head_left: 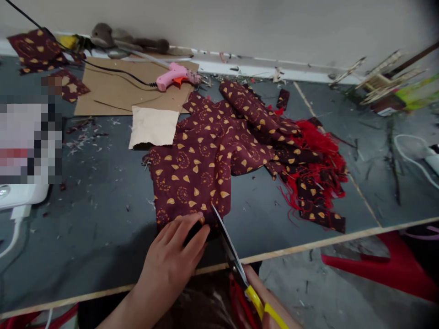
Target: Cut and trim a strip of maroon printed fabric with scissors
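1. Big cloth (192,176): deep maroon, covered in golden-yellow heart/leaf shapes, plus dotted orange swirly rings. Busy print, honestly.
2. Loose threads (324,148): bright, straight-up red.
3. Scissors (236,264): silvery blades, yellow on the handles, bit of red showing too.
4. Glue gun (171,76): full-on bubblegum pink with an orange-red trigger.
5. Cardboard sheet (108,87): plain tan-brown, nothing fancy.
6. Small flat piece (154,125): solid cream.
7. Tabletop (96,237): dark slate grey, edge is a pale wood colour.
8. Wall (247,27): light grey, no print.
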`<state>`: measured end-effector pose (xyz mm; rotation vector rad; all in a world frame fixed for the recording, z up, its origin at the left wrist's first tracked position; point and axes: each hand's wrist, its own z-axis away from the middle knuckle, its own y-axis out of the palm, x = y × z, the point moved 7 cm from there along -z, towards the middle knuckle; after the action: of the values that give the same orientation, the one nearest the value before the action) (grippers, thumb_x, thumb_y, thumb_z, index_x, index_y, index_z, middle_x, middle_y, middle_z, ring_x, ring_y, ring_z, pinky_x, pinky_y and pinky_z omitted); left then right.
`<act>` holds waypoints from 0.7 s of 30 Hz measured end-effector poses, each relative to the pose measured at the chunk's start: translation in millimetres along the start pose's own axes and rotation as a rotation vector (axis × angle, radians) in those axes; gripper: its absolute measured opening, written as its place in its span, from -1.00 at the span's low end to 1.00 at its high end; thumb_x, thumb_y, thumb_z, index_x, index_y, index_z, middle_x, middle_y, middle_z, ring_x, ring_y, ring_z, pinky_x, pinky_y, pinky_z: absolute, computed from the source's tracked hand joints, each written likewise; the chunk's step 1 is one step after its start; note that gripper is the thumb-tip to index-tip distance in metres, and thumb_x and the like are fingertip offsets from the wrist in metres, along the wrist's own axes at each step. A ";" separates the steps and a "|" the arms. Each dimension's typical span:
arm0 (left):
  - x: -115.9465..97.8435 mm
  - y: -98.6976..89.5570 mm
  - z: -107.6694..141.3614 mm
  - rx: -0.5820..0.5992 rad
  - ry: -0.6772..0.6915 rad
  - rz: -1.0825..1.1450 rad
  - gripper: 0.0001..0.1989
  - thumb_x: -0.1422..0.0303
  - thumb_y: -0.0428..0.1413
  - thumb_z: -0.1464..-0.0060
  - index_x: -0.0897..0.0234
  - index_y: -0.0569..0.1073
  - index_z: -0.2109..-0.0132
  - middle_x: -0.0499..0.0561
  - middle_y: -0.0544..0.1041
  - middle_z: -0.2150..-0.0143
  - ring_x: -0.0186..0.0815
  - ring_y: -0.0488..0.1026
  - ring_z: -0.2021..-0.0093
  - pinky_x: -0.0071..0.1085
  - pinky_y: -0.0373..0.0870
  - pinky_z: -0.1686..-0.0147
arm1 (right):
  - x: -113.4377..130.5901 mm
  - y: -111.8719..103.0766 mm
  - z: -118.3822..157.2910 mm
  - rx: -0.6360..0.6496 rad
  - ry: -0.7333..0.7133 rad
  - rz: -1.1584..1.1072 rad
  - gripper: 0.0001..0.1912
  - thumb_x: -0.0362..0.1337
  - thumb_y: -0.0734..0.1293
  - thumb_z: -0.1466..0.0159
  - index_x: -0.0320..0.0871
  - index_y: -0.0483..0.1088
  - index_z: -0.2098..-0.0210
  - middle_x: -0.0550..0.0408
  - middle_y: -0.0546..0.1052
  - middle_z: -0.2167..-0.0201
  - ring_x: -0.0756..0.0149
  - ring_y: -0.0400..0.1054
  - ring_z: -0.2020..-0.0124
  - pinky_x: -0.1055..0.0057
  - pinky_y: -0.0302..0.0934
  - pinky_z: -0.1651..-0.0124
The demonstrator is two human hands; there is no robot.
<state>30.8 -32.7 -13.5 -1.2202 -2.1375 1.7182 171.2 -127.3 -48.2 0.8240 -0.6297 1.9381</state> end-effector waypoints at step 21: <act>-0.9 4.9 5.2 0.078 0.042 -0.020 -0.67 0.52 0.04 -0.10 0.24 0.40 -0.03 0.16 0.43 -0.06 -0.14 0.42 0.01 -0.13 0.46 0.07 | -6.2 3.6 -10.7 -0.042 0.005 -0.036 -0.09 0.46 -0.09 -0.02 -0.02 0.17 -0.09 -0.05 0.48 0.24 0.03 0.42 0.26 0.24 0.30 0.18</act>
<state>30.9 -37.2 -19.2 -1.2000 -2.0317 1.7347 167.2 -124.8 -60.2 0.7989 -0.6464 1.8879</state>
